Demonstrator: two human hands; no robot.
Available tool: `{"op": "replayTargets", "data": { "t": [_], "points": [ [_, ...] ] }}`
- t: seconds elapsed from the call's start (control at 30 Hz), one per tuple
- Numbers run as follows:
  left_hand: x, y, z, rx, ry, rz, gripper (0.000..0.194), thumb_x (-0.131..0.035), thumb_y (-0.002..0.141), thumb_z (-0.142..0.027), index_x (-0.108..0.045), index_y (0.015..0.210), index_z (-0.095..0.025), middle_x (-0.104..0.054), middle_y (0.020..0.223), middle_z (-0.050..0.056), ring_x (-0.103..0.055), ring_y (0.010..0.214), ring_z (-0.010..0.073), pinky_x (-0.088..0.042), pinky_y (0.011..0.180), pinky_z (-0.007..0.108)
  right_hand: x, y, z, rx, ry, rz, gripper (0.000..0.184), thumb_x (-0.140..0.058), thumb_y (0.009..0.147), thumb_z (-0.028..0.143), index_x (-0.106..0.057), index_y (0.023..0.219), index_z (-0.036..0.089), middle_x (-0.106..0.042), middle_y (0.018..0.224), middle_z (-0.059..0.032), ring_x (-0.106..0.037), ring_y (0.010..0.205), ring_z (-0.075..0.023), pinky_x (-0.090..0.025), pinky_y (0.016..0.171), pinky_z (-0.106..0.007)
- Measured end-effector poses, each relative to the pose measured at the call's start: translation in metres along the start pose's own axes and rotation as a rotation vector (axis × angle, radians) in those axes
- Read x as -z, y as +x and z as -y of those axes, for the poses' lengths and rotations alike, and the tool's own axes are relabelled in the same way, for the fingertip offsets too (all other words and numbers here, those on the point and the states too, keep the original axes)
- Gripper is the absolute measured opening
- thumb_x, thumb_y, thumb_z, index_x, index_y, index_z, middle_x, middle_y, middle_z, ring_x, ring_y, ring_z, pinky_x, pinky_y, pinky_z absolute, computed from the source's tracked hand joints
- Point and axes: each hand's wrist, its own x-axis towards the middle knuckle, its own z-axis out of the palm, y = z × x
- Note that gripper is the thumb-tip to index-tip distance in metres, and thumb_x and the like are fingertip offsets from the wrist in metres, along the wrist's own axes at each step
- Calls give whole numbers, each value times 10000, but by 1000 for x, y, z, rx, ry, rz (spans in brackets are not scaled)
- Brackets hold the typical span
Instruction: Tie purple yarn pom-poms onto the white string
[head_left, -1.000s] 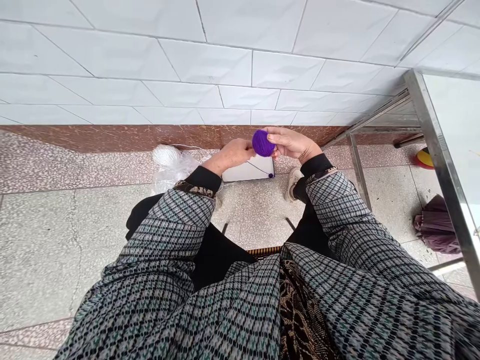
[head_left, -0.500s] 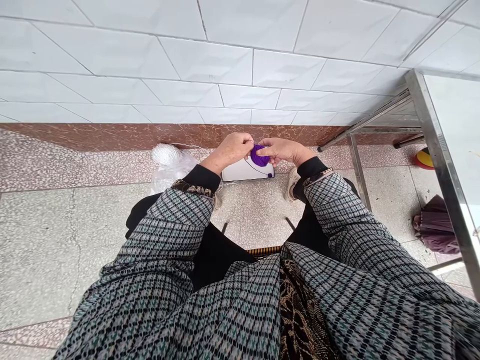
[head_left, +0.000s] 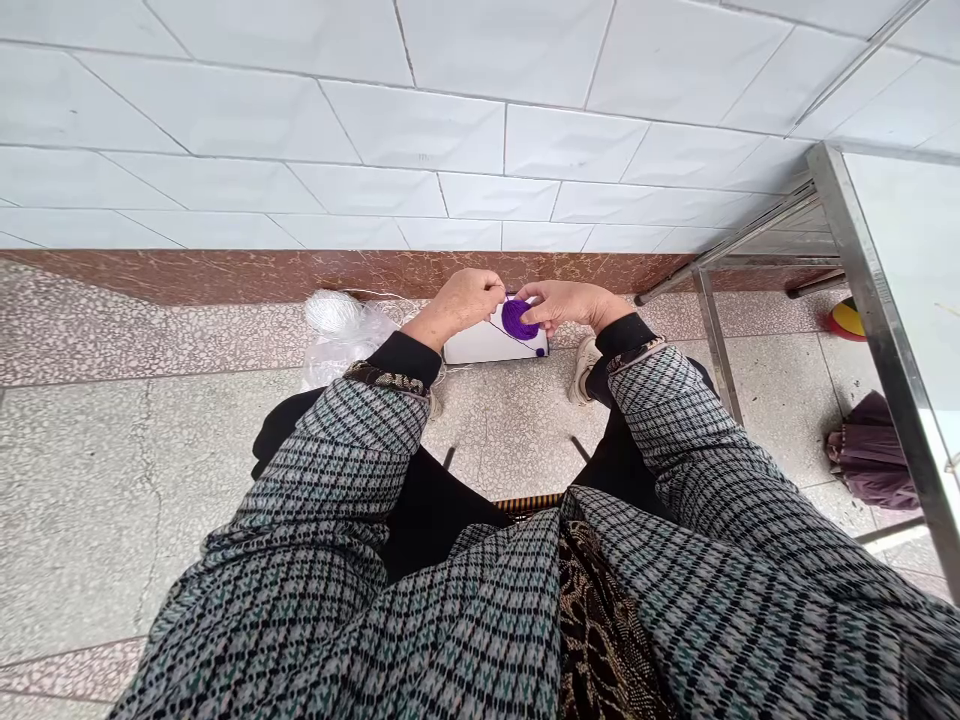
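A purple ball of yarn [head_left: 517, 319] is gripped in my right hand [head_left: 564, 303], its fingers wrapped round the right side. Just left of it, my left hand [head_left: 471, 297] pinches a strand of purple yarn [head_left: 505, 297] between thumb and fingertips. The strand runs from that pinch to the ball, and another length trails down to a small purple clump [head_left: 540, 352]. Below the hands lies a white box or board [head_left: 472, 346] with a dark edge, partly covered by my left hand and the ball.
White yarn [head_left: 333, 312] sits in a clear plastic bag [head_left: 341, 355] on the floor at left. A metal-framed table [head_left: 862, 250] stands at right, with a folded dark purple umbrella-like item [head_left: 874, 452] and a red-yellow object [head_left: 847, 318] beneath. The tiled wall [head_left: 450, 130] rises ahead.
My hands have drawn slightly apart. The ball has turned a little in my right hand, showing more of its face, and the strand at my left fingertips has shifted.
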Motion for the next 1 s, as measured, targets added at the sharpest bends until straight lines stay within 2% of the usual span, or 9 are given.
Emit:
{"op": "replayTargets", "data": {
  "t": [0.17,0.3,0.4,0.47,0.57,0.7,0.87,0.93,1.0],
  "points": [
    [-3,-5,-5,-62,-20,-6,163,-530,796,-171,-577,643,-200,-606,569,1,-586,571,150,-409,603,276,-2,7,-1,-19,66,-156,168,-725,874,49,-624,945,162,-513,537,64,-460,449,-82,-478,441,-174],
    [-10,-10,-9,-133,-39,103,176,-526,822,-160,-569,657,-201,-585,553,-18,-573,542,126,-411,598,254,0,8,2,31,387,-298,96,-669,953,104,-603,924,168,-530,578,56,-430,453,-69,-482,454,-158],
    [-16,-11,-12,-129,-60,172,208,-529,843,-147,-555,644,-202,-580,557,-22,-563,545,123,-429,624,254,4,6,3,136,677,-254,134,-625,1017,196,-553,906,172,-553,641,46,-418,464,-59,-474,472,-153],
    [-17,-9,-11,-117,-85,222,225,-533,870,-160,-569,651,-202,-586,554,-17,-570,556,131,-445,647,262,6,4,2,219,752,-177,198,-657,1011,269,-518,899,183,-524,630,58,-430,479,-62,-469,486,-153],
    [-16,-4,-8,-67,-89,230,242,-550,876,-166,-583,638,-200,-577,532,-12,-570,558,142,-445,650,272,9,0,-3,275,647,-42,224,-691,977,318,-510,936,193,-526,626,61,-472,501,-76,-490,510,-167],
    [-7,4,0,-9,-42,90,270,-561,867,-179,-576,597,-194,-563,532,-10,-528,555,138,-386,605,275,12,-7,-5,176,285,78,196,-693,924,207,-556,1062,184,-588,712,30,-508,521,-91,-507,500,-189],
    [2,4,3,4,-70,21,200,-529,843,-148,-634,675,-179,-580,544,-12,-500,551,132,-361,606,273,8,-5,-1,-17,-107,-47,278,-723,837,77,-572,1051,169,-602,783,-9,-539,557,-117,-498,462,-213],
    [2,1,-1,-15,-99,36,193,-523,841,-138,-629,685,-179,-585,554,-12,-512,565,131,-371,617,267,6,-1,0,-69,-146,-110,254,-729,851,88,-574,1039,161,-610,774,-18,-543,550,-126,-496,454,-230],
    [0,-3,-6,-61,-117,86,199,-518,844,-124,-610,677,-182,-587,567,-16,-531,582,127,-392,640,260,4,3,1,-66,-39,-231,197,-714,891,116,-571,1019,160,-591,721,0,-513,528,-115,-492,462,-228]
  ]
}}
